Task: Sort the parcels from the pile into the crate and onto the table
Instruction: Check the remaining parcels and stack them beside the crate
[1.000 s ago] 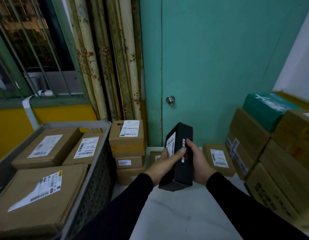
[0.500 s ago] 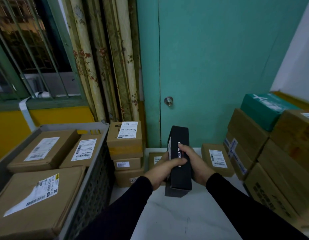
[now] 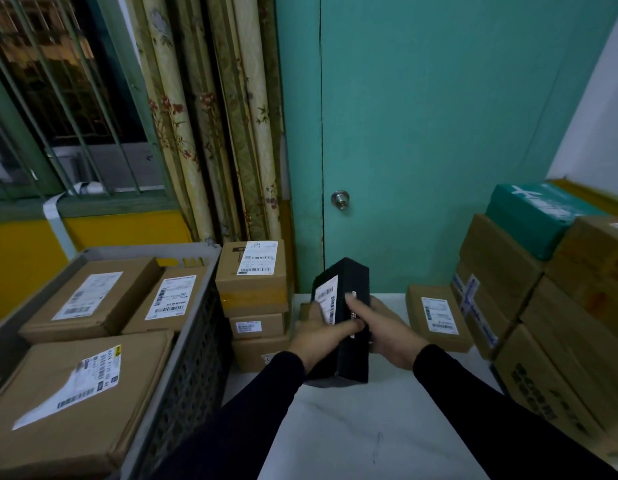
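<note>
A long black box (image 3: pixel 352 282) with a white shipping label on its left face is held upright over the white table (image 3: pixel 352 438). My left hand (image 3: pixel 318 336) grips its left side, fingers across the label. My right hand (image 3: pixel 387 332) grips its right side, thumb laid over the top face. The grey crate (image 3: pixel 193 362) at the left holds three brown labelled parcels (image 3: pixel 89 297). The parcel pile (image 3: pixel 557 306) of brown boxes and one teal box rises at the right.
A stack of three brown boxes (image 3: pixel 254 289) stands between the crate and the teal door (image 3: pixel 439 133). A flat brown parcel (image 3: pixel 437 317) lies on the table beside the pile. A curtain and a barred window are behind the crate.
The black box has turned in my hands, so its white label faces me more. Both hands keep their hold at about the same place over the table.
</note>
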The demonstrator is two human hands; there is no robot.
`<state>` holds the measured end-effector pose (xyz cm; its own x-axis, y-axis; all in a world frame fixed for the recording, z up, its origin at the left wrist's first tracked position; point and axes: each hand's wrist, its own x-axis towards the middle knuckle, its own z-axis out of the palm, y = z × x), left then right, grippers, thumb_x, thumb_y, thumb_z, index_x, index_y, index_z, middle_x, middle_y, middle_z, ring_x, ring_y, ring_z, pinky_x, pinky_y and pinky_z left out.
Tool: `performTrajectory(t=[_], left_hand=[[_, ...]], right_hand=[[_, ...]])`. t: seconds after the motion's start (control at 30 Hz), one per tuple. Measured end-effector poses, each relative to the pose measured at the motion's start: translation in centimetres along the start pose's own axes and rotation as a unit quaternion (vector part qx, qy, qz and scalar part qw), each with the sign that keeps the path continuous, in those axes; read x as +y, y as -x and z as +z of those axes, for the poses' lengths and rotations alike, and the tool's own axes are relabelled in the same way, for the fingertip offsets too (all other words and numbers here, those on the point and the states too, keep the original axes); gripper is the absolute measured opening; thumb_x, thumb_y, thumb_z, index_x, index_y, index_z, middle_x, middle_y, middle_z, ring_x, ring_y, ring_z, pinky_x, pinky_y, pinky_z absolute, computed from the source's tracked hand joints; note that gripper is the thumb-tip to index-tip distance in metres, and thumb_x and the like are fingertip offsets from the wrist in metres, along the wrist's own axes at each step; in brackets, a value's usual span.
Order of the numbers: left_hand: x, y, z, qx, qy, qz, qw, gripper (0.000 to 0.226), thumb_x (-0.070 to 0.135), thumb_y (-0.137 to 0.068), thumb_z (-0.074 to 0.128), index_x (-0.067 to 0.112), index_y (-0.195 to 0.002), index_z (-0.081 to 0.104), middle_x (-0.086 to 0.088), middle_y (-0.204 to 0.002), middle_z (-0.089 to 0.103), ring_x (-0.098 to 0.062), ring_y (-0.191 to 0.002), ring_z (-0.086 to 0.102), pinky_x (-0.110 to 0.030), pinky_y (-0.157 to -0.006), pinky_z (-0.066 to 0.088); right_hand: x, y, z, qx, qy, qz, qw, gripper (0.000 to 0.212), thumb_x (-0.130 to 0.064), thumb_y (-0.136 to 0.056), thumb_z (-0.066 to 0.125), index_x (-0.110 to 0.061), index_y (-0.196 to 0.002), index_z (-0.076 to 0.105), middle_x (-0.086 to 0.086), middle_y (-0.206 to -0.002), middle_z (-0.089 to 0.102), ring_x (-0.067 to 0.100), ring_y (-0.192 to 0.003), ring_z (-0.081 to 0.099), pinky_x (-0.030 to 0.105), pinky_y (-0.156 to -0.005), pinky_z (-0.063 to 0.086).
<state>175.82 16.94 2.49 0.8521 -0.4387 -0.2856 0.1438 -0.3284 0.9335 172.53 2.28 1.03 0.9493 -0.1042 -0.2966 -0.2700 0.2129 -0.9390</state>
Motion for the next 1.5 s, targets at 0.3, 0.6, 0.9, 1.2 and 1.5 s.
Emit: performTrajectory(t=[0.3,0.6,0.9,1.2,1.5], left_hand=[[-1.5,-0.6,-1.6,0.009,0.071,-0.057,0.996,0.043,0.041,-0.096,0.066,0.026,-0.134,0.049,0.005,-0.113,0.066,-0.016,-0.099,0.066,-0.032,-0.08,0.057],[-5.6,-1.8,-0.3,0.012,0.158,-0.157,0.975,0.033,0.036,-0.102,0.058,0.028,-0.134,0.051,-0.001,-0.114,0.071,-0.021,-0.098,0.069,-0.036,-0.073,0.06],[-9.0,-6.0,1.5,0.122,0.138,-0.141,0.973,0.034,0.031,-0.105,0.053,0.019,-0.135,0.044,-0.009,-0.128,0.065,-0.022,-0.101,0.067,-0.032,-0.069,0.061],[-10.3,-11.6,3.2,0.203,0.141,-0.095,0.964,0.033,0.019,-0.095,0.069,0.023,-0.122,0.052,0.0,-0.12,0.063,-0.02,-0.109,0.063,-0.031,-0.093,0.053],[-14.5,-14.4,4.9,0.29,0.137,-0.089,0.943,0.041,0.024,-0.098,0.063,0.026,-0.138,0.053,0.001,-0.131,0.064,-0.019,-0.121,0.061,-0.044,-0.106,0.051]], right_hand=[[1.9,-1.3,-2.3,0.102,-0.139,-0.021,0.985,0.039,-0.035,-0.101,0.058,-0.012,-0.131,0.064,0.014,-0.12,0.073,0.031,-0.109,0.072,0.046,-0.095,0.057],[6.2,-3.3,-2.0,0.103,-0.046,0.048,0.992,0.038,-0.048,-0.105,0.045,-0.026,-0.134,0.055,0.003,-0.122,0.073,0.024,-0.108,0.072,0.045,-0.091,0.058],[10.4,-5.3,-3.1,0.067,0.0,0.125,0.99,0.03,-0.023,-0.105,0.055,-0.025,-0.135,0.056,0.0,-0.124,0.069,0.017,-0.106,0.069,0.025,-0.07,0.058],[12.1,-11.3,-5.4,0.081,0.017,0.05,0.995,0.034,-0.014,-0.104,0.054,-0.027,-0.136,0.058,0.001,-0.129,0.069,0.021,-0.117,0.066,0.047,-0.108,0.05],[15.1,-14.8,-4.5,0.086,0.144,-0.004,0.986,0.035,-0.016,-0.105,0.05,-0.039,-0.132,0.051,-0.003,-0.132,0.063,0.01,-0.119,0.061,0.027,-0.097,0.052]])
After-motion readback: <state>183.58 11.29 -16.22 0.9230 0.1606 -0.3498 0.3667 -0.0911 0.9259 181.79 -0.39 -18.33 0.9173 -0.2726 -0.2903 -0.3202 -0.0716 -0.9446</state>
